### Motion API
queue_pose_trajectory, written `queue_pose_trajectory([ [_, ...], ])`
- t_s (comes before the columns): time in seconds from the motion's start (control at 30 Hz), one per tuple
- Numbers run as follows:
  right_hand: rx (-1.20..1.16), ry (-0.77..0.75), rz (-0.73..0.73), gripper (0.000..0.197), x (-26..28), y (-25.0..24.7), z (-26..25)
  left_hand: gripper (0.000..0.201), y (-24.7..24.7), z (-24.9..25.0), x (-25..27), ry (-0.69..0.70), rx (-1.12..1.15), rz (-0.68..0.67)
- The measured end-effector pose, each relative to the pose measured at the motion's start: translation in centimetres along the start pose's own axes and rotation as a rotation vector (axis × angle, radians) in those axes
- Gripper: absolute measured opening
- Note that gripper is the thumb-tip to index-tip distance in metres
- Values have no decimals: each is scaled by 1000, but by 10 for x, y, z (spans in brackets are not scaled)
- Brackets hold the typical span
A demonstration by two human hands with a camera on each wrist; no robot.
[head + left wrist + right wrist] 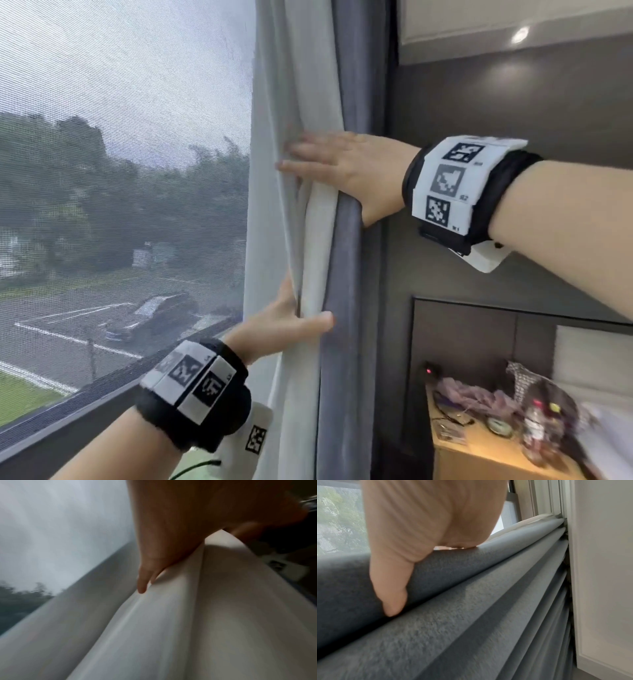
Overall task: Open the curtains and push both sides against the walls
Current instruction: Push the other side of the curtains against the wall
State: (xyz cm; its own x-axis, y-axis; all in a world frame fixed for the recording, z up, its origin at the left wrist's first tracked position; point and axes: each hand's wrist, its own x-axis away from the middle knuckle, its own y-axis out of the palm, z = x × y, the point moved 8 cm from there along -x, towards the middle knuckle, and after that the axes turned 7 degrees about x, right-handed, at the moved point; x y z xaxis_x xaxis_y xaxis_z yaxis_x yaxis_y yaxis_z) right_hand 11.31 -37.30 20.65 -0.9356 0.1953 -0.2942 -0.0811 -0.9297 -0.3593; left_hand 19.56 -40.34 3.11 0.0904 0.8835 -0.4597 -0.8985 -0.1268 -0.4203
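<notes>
The curtain is bunched at the window's right side: white lining folds (308, 85) toward the glass, grey-blue folds (346, 274) toward the dark wall (479, 102). My right hand (318, 161) lies flat on the folds at chest height, fingers straight and spread. In the right wrist view, the right hand (428, 520) has its thumb along a grey fold (471, 601) near the white wall trim (599, 574). Lower down, my left hand (298, 318) holds the bunch, thumb across the front and fingers on the window side. The left wrist view shows the left hand (171, 534) against the white fabric (188, 615).
A mesh-screened window (120, 171) fills the left, with a dark sill (68, 421) below it. A wooden nightstand (479, 452) cluttered with bottles and cloth stands at the lower right, below a recessed wall panel.
</notes>
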Motion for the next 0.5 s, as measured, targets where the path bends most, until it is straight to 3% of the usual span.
queue_pose_trajectory([
  [0.13, 39, -41, 83, 116, 0, -15, -9, 139, 31, 14, -7, 71, -92, 10],
  [0.27, 188, -82, -42, 96, -5, -14, -22, 133, 45, 21, -12, 130, -115, -12],
  [0.5, 191, -19, -232, 58, -1, -1, -14, 113, 55, 23, 1, 170, -150, -165],
])
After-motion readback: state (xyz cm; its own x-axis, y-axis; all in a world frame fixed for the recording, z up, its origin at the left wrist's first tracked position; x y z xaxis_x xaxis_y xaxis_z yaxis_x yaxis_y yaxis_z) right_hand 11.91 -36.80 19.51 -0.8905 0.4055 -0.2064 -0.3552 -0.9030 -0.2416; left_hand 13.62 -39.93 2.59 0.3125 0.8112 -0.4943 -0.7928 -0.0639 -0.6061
